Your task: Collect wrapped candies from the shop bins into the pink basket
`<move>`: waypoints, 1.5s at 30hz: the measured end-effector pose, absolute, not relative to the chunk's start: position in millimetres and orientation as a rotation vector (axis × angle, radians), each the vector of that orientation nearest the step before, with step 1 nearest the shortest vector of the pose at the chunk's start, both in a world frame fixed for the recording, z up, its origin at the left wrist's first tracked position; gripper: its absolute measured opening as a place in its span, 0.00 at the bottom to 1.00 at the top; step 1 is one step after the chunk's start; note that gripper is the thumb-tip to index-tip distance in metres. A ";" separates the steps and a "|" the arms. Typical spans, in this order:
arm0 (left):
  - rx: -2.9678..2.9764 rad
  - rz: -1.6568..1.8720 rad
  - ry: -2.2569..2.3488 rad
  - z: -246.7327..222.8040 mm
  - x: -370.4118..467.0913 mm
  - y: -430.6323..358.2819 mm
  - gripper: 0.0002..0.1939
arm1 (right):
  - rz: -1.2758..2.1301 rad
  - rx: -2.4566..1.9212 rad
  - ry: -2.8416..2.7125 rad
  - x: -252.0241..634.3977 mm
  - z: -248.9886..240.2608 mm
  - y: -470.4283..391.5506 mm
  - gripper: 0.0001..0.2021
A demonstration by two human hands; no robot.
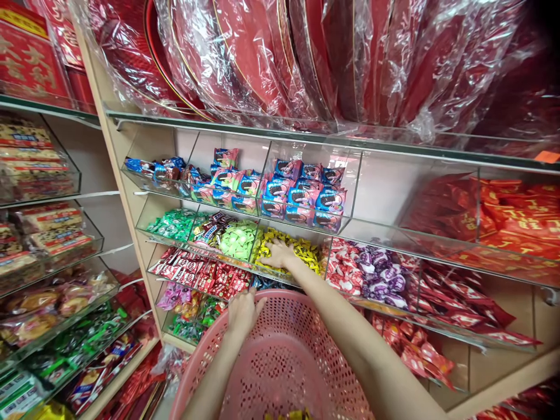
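My left hand [244, 310] grips the far rim of a pink perforated plastic basket [199, 364], its thumb along the inner side. A few yellow-wrapped pieces [297, 415] lie at the bottom of that basket. Stretched out over the basket, my right hand [279, 253] rests on a heap of yellow-wrapped candies [308, 255] in a clear shelf bin, fingers spread among them. Green-wrapped candies [240, 239] fill the compartment to the left. Red-and-white wrapped candies [343, 265] lie on the other side, beside purple ones [381, 277].
Blue-and-pink snack packs [301, 195] stand in the bin above. Plastic-wrapped red round trays [258, 52] crowd the glass shelf [245, 128] overhead. A wooden upright [118, 192] divides these bins from the shelves at left. Red packets [520, 216] fill bins at right.
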State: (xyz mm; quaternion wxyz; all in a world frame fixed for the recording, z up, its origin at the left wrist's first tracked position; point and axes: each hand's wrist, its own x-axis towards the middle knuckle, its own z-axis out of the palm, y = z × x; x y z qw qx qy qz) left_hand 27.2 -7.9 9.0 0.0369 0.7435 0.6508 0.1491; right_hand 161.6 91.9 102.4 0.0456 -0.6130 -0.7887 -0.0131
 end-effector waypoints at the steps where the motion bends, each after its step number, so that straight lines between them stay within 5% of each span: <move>1: 2.276 0.455 2.003 9.0 26.6 -7.5 0.21 | -0.052 -1.863 -2.407 164.7 103.2 91.8 0.30; 13: 2.304 0.472 2.012 5.5 25.8 -0.8 0.24 | -0.162 -2.024 -2.217 169.9 97.8 100.6 0.40; 19: 2.303 0.473 2.028 5.0 26.8 -0.2 0.23 | 0.163 -2.331 -2.005 171.8 103.5 103.5 0.45; 31: 2.320 0.488 2.004 3.4 36.0 2.4 0.21 | -0.235 -2.151 -2.000 159.6 97.3 82.1 0.33; 38: 2.314 0.481 1.996 4.8 36.3 1.4 0.21 | -0.206 -2.086 -2.082 167.6 97.4 84.9 0.34; 45: 2.301 0.455 2.004 7.4 36.5 2.8 0.21 | -0.260 -1.918 -2.160 177.0 96.5 85.0 0.22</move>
